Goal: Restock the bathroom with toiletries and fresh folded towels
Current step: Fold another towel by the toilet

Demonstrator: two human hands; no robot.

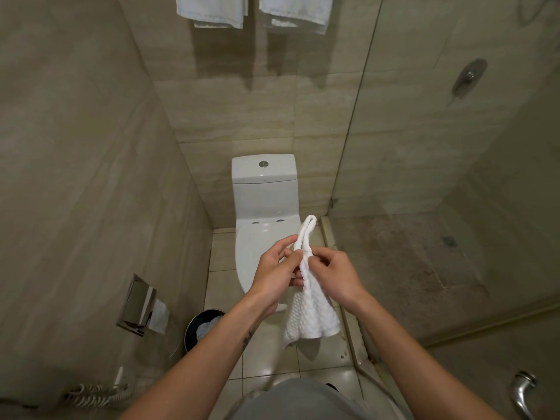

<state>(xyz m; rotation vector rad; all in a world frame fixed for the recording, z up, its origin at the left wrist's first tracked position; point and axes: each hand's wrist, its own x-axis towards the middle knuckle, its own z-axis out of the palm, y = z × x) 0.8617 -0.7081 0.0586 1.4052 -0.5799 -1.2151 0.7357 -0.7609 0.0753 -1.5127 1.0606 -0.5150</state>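
Over the toilet lid (257,247): left hand (274,269) and right hand (335,272) both pinch a small white towel (312,307), folded loop up, tail hanging.
Done, seemingly: wall towels (212,10) hang above.
Left: placing this towel; toiletries unseen.

Both forearms enter from 7 and 5 o'clock. Left hand (277,269) and right hand (337,275) meet, fingers curled, pinching small towel (312,316).

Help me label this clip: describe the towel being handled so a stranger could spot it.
Find the white toilet at the back wall. Over its closed lid, the left hand and right hand grip a small white towel. Unlike the two towels hanging high up, it is bunched and waffle-textured.
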